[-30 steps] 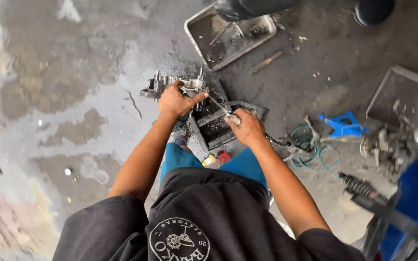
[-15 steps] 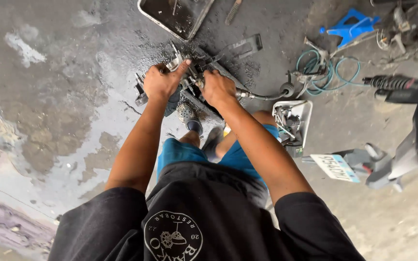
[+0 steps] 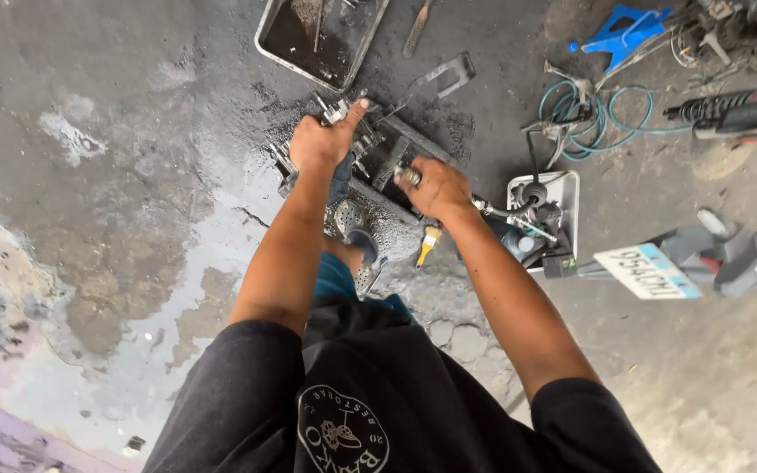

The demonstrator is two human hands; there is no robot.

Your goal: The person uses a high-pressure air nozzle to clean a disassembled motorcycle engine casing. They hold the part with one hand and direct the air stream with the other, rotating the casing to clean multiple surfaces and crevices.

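while the left hand (image 3: 321,140) grips the far left edge of the greasy grey metal engine casing (image 3: 370,171) on wet concrete, the right hand (image 3: 435,188) closes on a small tool at its right; it looks heavy, rigid, slippery, best held by its edges.

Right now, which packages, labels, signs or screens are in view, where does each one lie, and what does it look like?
Number plate: on the concrete floor at right, beside the white tray of parts; a tilted white rectangle with a blue band and dark characters.
Shirt print: on the person's black shirt at bottom centre; a round white emblem ringed with lettering.
No packages or screens are visible.
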